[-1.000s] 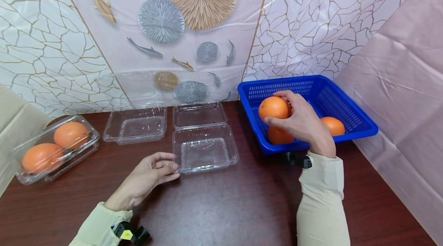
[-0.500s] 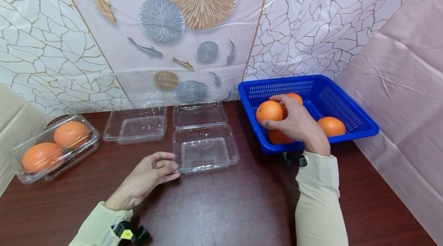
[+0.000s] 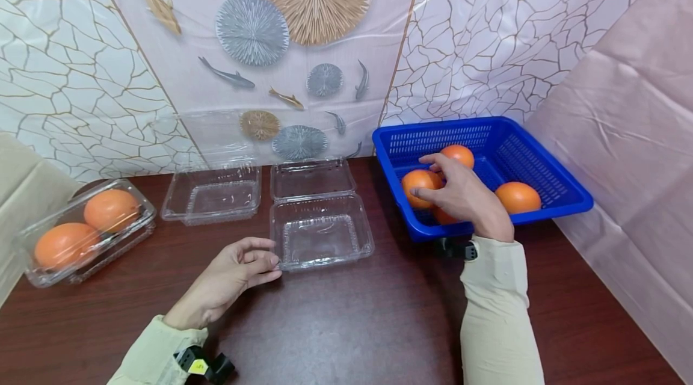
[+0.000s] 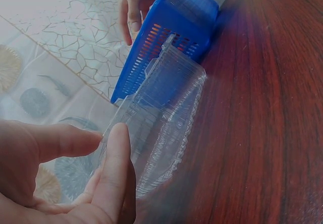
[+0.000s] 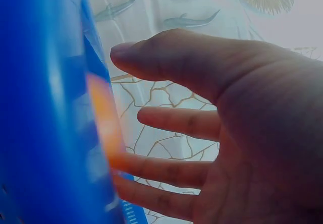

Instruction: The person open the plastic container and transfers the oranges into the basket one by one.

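Observation:
My left hand (image 3: 230,283) pinches the left rim of an open clear plastic clamshell container (image 3: 319,234), its thumb and fingers at the near left corner. This container's lid (image 3: 313,180) lies folded back behind it. Over the blue plastic basket (image 3: 547,215), my right hand (image 3: 462,192) has its thumb and fingers spread loosely around an orange (image 3: 419,186), holding nothing. Other oranges lie in the basket: one behind (image 3: 459,155), one at the right (image 3: 518,197) and one partly hidden under the hand (image 3: 445,216). The right wrist view shows the fingers (image 5: 176,123) extended and apart.
A second open clear container (image 3: 211,192) stands left of the first, its lid upright against the patterned backdrop. At the far left, a closed container (image 3: 143,230) holds two oranges (image 3: 67,245). The dark wooden table (image 3: 335,325) extends in front; cloth walls border the sides.
The right hand has lowered the orange among the others in the basket and loosened its fingers from it. The orange behind has come into view. The left hand has stayed in place.

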Motion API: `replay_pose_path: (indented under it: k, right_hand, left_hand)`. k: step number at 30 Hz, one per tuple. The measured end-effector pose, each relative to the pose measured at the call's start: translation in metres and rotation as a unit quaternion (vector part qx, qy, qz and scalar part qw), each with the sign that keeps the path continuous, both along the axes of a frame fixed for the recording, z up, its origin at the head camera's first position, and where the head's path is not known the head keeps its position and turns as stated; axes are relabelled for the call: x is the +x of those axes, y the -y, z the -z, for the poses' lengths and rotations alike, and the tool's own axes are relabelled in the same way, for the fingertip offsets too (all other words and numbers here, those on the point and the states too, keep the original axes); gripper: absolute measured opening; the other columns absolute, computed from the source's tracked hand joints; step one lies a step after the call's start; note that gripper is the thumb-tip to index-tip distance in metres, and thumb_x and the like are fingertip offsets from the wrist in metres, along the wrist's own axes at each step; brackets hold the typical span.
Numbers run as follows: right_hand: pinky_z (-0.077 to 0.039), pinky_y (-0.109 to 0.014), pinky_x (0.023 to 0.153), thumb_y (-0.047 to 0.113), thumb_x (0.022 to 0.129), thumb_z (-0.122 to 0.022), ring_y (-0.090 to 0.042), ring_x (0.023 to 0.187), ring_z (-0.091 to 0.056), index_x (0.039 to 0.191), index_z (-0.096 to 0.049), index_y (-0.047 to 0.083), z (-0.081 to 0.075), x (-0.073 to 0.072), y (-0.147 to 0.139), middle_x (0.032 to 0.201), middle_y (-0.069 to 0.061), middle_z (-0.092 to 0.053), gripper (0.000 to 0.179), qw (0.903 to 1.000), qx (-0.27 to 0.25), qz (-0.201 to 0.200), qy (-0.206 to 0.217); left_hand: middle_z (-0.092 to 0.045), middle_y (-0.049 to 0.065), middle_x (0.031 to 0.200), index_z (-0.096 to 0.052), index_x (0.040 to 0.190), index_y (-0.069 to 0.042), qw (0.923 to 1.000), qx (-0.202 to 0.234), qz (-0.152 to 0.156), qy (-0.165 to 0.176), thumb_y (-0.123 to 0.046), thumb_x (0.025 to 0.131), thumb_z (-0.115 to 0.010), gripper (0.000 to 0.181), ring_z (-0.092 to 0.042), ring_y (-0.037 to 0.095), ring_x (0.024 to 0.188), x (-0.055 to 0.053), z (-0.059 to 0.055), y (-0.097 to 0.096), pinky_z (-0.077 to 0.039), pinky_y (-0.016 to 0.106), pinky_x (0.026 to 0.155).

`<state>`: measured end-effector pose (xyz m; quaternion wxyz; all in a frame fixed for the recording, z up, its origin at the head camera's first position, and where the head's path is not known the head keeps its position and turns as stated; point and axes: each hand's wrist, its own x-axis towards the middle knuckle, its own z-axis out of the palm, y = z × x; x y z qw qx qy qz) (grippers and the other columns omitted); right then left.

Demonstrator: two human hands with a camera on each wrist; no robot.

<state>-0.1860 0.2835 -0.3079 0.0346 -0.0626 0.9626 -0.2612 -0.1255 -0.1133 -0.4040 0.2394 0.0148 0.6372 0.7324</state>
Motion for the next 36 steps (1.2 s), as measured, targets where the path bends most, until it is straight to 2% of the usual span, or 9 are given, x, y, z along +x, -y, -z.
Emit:
replay_pose_path:
  k: [4,12,17,21,29,36]
  right_hand:
    - [-0.044,-0.060,0.113,0.035,0.098,-0.068,-0.041,0.134,-0.050,0.147,-0.047,0.008,0.000,0.000,0.000,0.144,-0.024,-0.054,0.060,0.9999,-0.010,-0.005,0.008]
    - [-0.043,-0.063,0.113,0.040,0.098,-0.067,-0.041,0.135,-0.049,0.144,-0.050,0.011,-0.002,0.001,0.002,0.144,-0.022,-0.055,0.057,1.0000,-0.005,0.003,0.003]
    - [-0.045,-0.062,0.112,0.041,0.098,-0.066,-0.040,0.135,-0.051,0.142,-0.052,0.013,-0.004,0.001,0.007,0.145,-0.019,-0.055,0.054,0.9996,-0.023,0.015,-0.005]
    - [-0.048,-0.060,0.110,0.037,0.098,-0.067,-0.040,0.130,-0.055,0.139,-0.055,0.011,-0.004,0.000,0.015,0.143,-0.017,-0.057,0.050,0.9989,-0.035,0.014,-0.029]
    - [-0.051,-0.052,0.105,0.024,0.096,-0.069,-0.035,0.121,-0.059,0.128,-0.063,0.006,0.000,-0.005,0.037,0.128,-0.018,-0.064,0.038,0.9937,-0.043,-0.003,-0.104]
    - [-0.053,-0.049,0.103,0.027,0.094,-0.070,-0.031,0.117,-0.063,0.124,-0.066,0.008,0.003,-0.006,0.056,0.123,-0.014,-0.068,0.035,0.9924,-0.035,-0.010,-0.117]
  left_hand:
    - [-0.064,0.004,0.101,-0.031,0.142,0.014,1.0000,0.000,0.001,-0.002,0.004,0.100,-0.055,0.049,-0.068,0.011,0.095,0.000,-0.001,0.000,-0.062,0.032,0.098]
    - [-0.064,0.004,0.102,-0.031,0.142,0.014,1.0000,0.003,0.003,-0.006,0.003,0.101,-0.055,0.049,-0.068,0.011,0.095,0.000,0.000,-0.001,-0.062,0.031,0.098]
    - [-0.064,0.004,0.101,-0.031,0.142,0.014,1.0000,0.000,0.001,-0.001,0.004,0.101,-0.055,0.049,-0.068,0.011,0.095,0.000,0.000,0.000,-0.061,0.032,0.098]
    - [-0.064,0.004,0.101,-0.031,0.142,0.014,1.0000,-0.001,0.002,0.000,0.004,0.101,-0.054,0.049,-0.068,0.011,0.095,0.001,-0.001,0.000,-0.061,0.032,0.099]
    - [-0.065,0.004,0.101,-0.031,0.142,0.014,1.0000,0.004,0.001,-0.001,0.004,0.101,-0.055,0.049,-0.068,0.011,0.095,0.000,-0.001,-0.001,-0.061,0.032,0.098]
    - [-0.064,0.003,0.101,-0.031,0.142,0.013,1.0000,0.006,0.001,-0.003,0.004,0.101,-0.055,0.048,-0.068,0.011,0.095,0.000,0.000,-0.002,-0.062,0.031,0.097]
